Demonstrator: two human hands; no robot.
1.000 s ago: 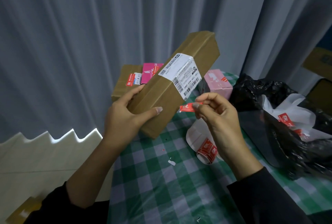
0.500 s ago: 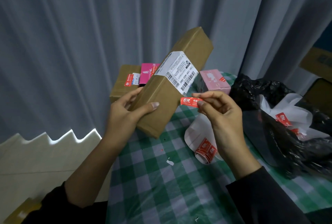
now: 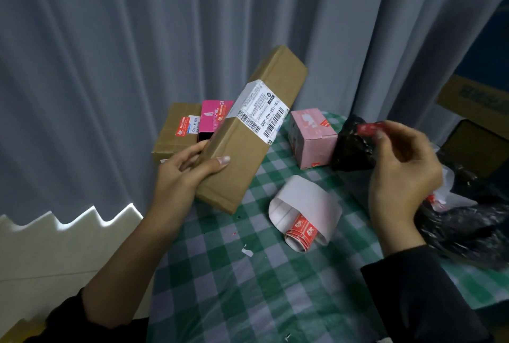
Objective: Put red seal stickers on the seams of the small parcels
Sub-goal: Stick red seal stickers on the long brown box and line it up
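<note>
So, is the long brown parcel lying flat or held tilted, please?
Tilted: left hand grips the parcel near its lower end; far end angles upward.

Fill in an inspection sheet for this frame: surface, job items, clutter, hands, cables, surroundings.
Surface: green-checked tablecloth.
Job's things: long cardboard parcel with shipping label, held tilted; red seal sticker not yet on it; sticker roll on the cloth; brown carton, magenta box and pink box behind, each showing a red sticker.
Clutter: black plastic bag at right; paper scrap on the cloth.
Grippers: left hand grips the parcel; right hand pinches the sticker, apart from the parcel.
Cables: nothing seen.
Surroundings: grey curtain behind; cardboard box at far right.
</note>
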